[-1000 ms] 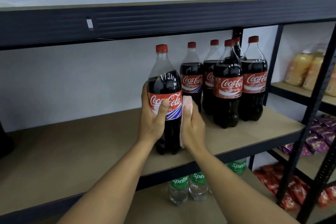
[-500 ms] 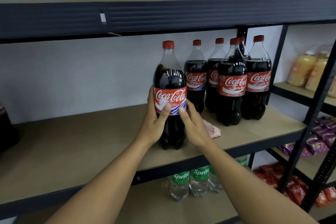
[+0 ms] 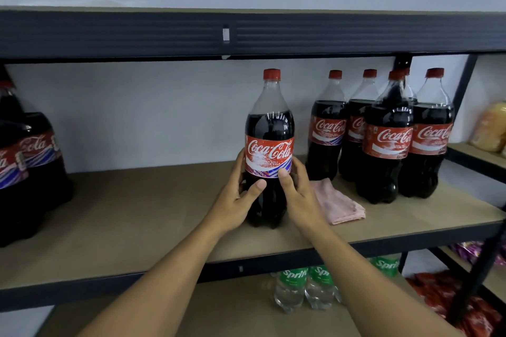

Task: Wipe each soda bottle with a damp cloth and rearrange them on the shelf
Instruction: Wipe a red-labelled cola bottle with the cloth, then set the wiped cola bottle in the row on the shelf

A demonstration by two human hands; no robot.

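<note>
Nearest, down on the lower shelf [image 3: 219, 317]: Sprite bottles [image 3: 291, 287], clear liquid under green labels, standing close together. To their right, red packets [image 3: 438, 293]; purple packets [image 3: 471, 250] on a board beyond.

Above, near the front edge of the middle shelf [image 3: 137, 213]: left hand [image 3: 235, 200] and right hand [image 3: 298, 197], both clamped on the lower half of one cola bottle [image 3: 269, 145]. Thumbs across its front at the bottom edge of the red label, fingers curled round the sides. Upright, base at the board, red cap on, dark cola up to the shoulder, clear neck above. Roughly mid-shelf, apart from the other bottles.

Just beside the right hand: pink cloth [image 3: 339, 205], folded, flat on the board, held by neither hand, its far corner near the foot of the right group [image 3: 387, 139].

Further back and right, that group: at least five cola bottles, capped, filled to about the same level, packed close. At the far left edge, a left group [image 3: 30, 161] of the same kind, partly cut off.

Past the dark upright at far right: yellowish bottles [image 3: 490, 128], blurred. Overhead, a dark beam [image 3: 164, 35]; behind everything, a plain pale wall [image 3: 164, 107].
</note>
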